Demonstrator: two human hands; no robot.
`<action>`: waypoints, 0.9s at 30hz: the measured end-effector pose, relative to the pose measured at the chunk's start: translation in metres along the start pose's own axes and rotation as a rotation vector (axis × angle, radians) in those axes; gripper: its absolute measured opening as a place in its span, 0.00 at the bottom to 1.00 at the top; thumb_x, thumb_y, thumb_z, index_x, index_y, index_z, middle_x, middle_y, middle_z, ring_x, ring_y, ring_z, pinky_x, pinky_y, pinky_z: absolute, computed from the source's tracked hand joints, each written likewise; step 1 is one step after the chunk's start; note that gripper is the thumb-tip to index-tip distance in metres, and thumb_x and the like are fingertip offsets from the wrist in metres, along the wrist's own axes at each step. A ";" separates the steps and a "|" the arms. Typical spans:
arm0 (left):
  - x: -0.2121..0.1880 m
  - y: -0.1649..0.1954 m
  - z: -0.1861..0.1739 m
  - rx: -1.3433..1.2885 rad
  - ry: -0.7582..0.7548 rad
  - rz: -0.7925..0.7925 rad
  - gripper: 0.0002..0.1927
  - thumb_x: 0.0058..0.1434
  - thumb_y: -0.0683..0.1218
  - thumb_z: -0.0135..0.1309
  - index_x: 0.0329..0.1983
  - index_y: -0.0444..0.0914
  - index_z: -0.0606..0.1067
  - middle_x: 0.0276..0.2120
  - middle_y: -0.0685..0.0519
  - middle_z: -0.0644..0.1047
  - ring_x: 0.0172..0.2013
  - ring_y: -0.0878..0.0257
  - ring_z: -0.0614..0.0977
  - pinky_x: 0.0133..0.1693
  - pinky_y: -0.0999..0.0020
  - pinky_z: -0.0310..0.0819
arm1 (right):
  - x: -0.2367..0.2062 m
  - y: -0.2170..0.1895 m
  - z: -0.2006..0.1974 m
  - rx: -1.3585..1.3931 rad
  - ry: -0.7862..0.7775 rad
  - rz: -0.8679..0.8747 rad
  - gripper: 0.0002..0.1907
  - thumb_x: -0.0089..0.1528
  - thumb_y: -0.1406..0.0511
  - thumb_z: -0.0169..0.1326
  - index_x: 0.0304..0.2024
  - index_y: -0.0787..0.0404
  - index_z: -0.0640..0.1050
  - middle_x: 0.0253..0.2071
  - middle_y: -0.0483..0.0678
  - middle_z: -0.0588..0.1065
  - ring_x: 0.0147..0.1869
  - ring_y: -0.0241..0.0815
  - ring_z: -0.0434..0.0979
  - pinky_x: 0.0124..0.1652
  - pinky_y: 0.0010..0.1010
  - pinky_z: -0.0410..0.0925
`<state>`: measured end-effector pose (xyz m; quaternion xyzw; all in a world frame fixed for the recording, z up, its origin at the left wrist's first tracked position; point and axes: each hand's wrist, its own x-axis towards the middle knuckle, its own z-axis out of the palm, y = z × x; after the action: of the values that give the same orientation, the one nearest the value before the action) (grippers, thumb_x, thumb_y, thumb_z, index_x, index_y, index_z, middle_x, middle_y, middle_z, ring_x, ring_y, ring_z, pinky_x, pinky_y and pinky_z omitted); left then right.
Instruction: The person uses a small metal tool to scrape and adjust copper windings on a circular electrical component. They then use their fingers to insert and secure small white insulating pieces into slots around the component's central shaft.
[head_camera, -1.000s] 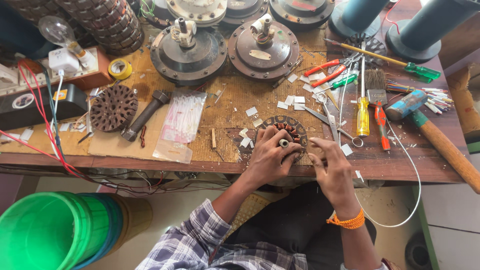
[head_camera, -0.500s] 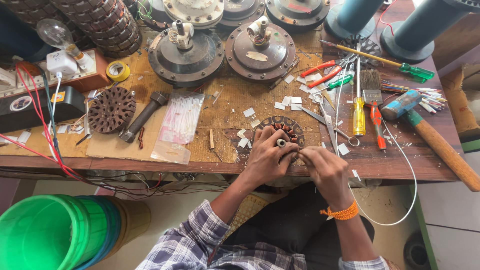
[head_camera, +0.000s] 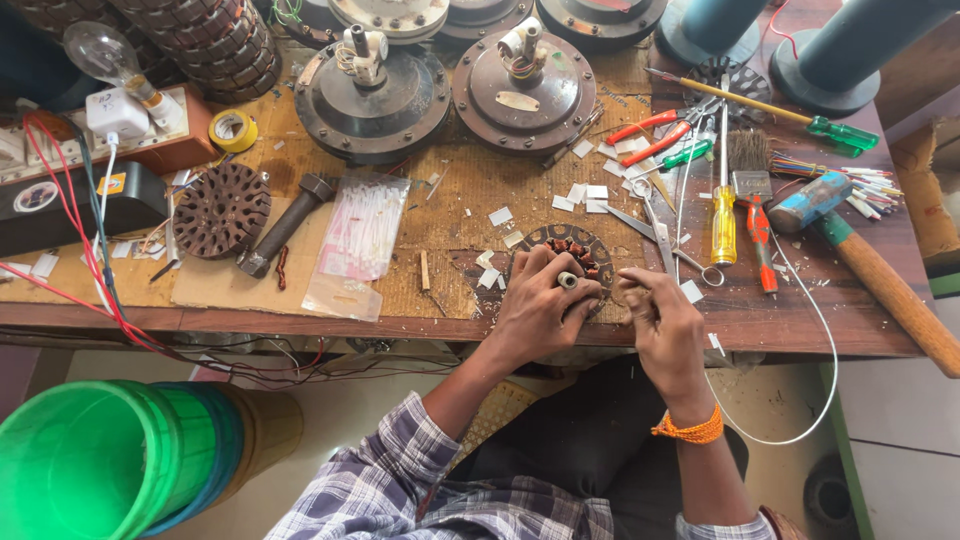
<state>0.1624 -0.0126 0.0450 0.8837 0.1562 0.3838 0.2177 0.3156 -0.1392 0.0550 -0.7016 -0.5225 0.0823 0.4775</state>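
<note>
Since the earlier frames both hands have shifted a little toward the left of the frame and the view has tipped down slightly; the round wound stator (head_camera: 572, 252) stays where it was at the near edge of the surface (head_camera: 800, 320).

Nearest, at lower centre, the left hand (head_camera: 540, 310) lies over the stator with its fingers curled around it, apparently pinning it flat so it cannot turn; a small pale tube sits between the fingers. Just beside it, the right hand (head_camera: 662, 322) is clenched at the stator's right rim, pinching something too small to make out, probably a wire or a slip of insulation. A white wire (head_camera: 832, 350) loops off the surface edge below that hand.

Around the stator lie white paper slips (head_camera: 590, 192), scattered within easy reach. To the right, scissors (head_camera: 660, 225), a yellow screwdriver (head_camera: 723, 220) and a hammer (head_camera: 870, 270) lie side by side, handles toward the person. Left of centre sit a bag of white cable ties (head_camera: 362, 228), a dark socket tool (head_camera: 285, 225) and a bare stator core (head_camera: 221, 208).

Farther up, two fan motor housings (head_camera: 372, 95) stand with shafts upward. A green bucket (head_camera: 80, 470) sits on the floor at lower left.
</note>
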 end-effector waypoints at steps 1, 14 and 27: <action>0.000 0.000 0.000 -0.001 0.000 0.000 0.10 0.56 0.46 0.64 0.42 0.44 0.83 0.39 0.57 0.74 0.47 0.56 0.71 0.53 0.59 0.62 | 0.001 -0.005 -0.001 -0.119 0.016 -0.138 0.12 0.67 0.69 0.54 0.54 0.61 0.77 0.47 0.48 0.78 0.38 0.38 0.81 0.38 0.28 0.74; 0.001 0.003 -0.001 0.003 0.004 0.002 0.10 0.56 0.46 0.63 0.42 0.44 0.83 0.39 0.56 0.74 0.46 0.56 0.71 0.51 0.60 0.61 | 0.004 -0.001 -0.010 -0.337 -0.051 -0.528 0.16 0.57 0.73 0.64 0.48 0.61 0.80 0.46 0.46 0.80 0.42 0.44 0.83 0.39 0.35 0.73; -0.001 0.001 0.002 -0.003 -0.005 -0.014 0.10 0.56 0.45 0.64 0.42 0.44 0.83 0.39 0.57 0.74 0.46 0.56 0.71 0.51 0.60 0.61 | 0.006 -0.004 -0.010 -0.269 -0.073 -0.451 0.19 0.56 0.77 0.58 0.49 0.59 0.79 0.49 0.48 0.81 0.48 0.49 0.84 0.45 0.35 0.76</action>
<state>0.1634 -0.0144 0.0443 0.8833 0.1615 0.3800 0.2222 0.3220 -0.1405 0.0655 -0.6213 -0.6887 -0.0711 0.3669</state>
